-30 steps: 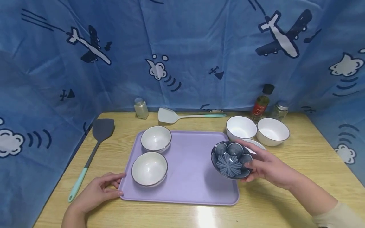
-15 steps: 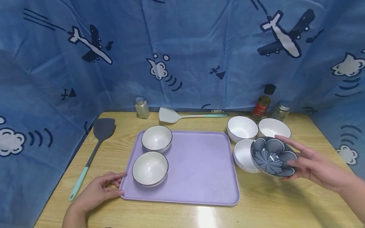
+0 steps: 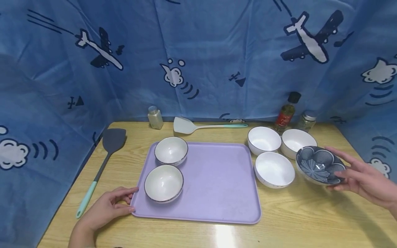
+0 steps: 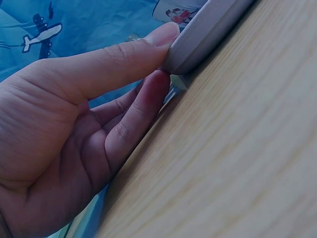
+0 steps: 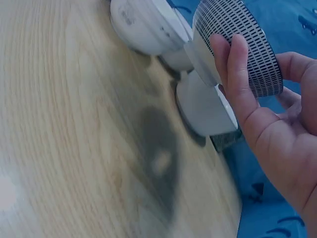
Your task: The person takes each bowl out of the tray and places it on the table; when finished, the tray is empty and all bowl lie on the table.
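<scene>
Curtain: blue, airplane print, hung across the back.
Worktop: pale wood grain.
Lilac tray: flat, mid-worktop; two dark-rimmed bowls upright on its left end.
Dark turner: mint handle, left of tray.
White turner: lying behind tray.
Left grip: thumb and finger almost together, pinching tray's left edge.
Right grip: spread to span a bowl side, thumb inside, fingers outside; holds the blue bowl.
Blue bowl: petal-patterned inside, tilted, aloft right of tray.
White bowls: three, upright, clustered between tray and blue bowl.
Red-labelled bottle: upright behind white bowls.
Silver-lidded jar: beside bottle.
</scene>
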Available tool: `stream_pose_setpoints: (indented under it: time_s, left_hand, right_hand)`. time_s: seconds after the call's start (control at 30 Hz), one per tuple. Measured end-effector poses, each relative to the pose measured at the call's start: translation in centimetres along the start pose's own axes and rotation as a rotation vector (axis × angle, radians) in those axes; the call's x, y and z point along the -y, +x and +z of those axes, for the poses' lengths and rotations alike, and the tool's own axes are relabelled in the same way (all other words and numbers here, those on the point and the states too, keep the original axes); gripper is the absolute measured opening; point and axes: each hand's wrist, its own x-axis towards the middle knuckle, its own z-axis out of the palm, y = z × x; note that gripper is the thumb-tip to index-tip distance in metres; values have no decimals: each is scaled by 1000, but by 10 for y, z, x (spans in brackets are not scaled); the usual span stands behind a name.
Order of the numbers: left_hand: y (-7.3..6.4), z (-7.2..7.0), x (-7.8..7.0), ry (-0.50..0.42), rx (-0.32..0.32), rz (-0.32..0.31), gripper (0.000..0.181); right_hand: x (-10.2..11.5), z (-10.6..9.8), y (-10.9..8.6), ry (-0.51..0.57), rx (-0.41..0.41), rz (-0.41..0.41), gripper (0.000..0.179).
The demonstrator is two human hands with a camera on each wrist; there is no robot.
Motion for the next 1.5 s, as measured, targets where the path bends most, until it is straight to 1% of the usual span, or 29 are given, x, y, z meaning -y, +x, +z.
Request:
stream_pose_setpoints:
  time_s: [0.07,0.27,0.33,0.47,0.6,0.7,0.77,0.83,0.93,1.1,1.17,1.3,1.4,1.5]
  left_hand:
    - [0,0,-1,7,-4,-4,61]
    - [0,-1,0,-1,-2,9,61]
    - [0,-1,1,0,-2,19,61]
    - [0,-1,1,-1,-4,24,60]
    - [0,0,1,0,-2,22,60]
    - [0,-1,0,4,-1,21,60]
    - [0,-1,0,5,-2,17,60]
    - [0,-1,-1,0,-4,10,60]
    - [-1,-1,-1,4,-4,16,60]
    - [-2,1,-1,17,-10,3,60]
    - [-2,2,-1,10,-16,-15,61]
    - [-1,2,0,9,-12,-10,61]
    - [0,1,1,10,-10,-15,61]
    - [0,1,1,12,-8,-21,61]
  right_hand:
    - [-4,-3,0,0,-12,-4,73]
    - [-15,-7,2,-21,-54,27,71]
    - [-19,-8,3,-4,-52,24,71]
    - [-26,-11,4,24,-27,15,71]
    - [-30,-12,3,47,-19,31,71]
    - [-34,-14,3,99,17,11,72]
    - [-37,-16,2,145,56,-10,73]
    - [-39,-17,2,169,74,-15,73]
    - [-43,-19,1,183,86,3,72]
    - [-48,-21,1,190,90,33,71]
    - [-49,-21,1,200,91,31,71]
    - [-50,-19,0,221,101,17,70]
    - [-52,-18,0,204,79,11,70]
    - [-52,-16,-1,143,12,32,70]
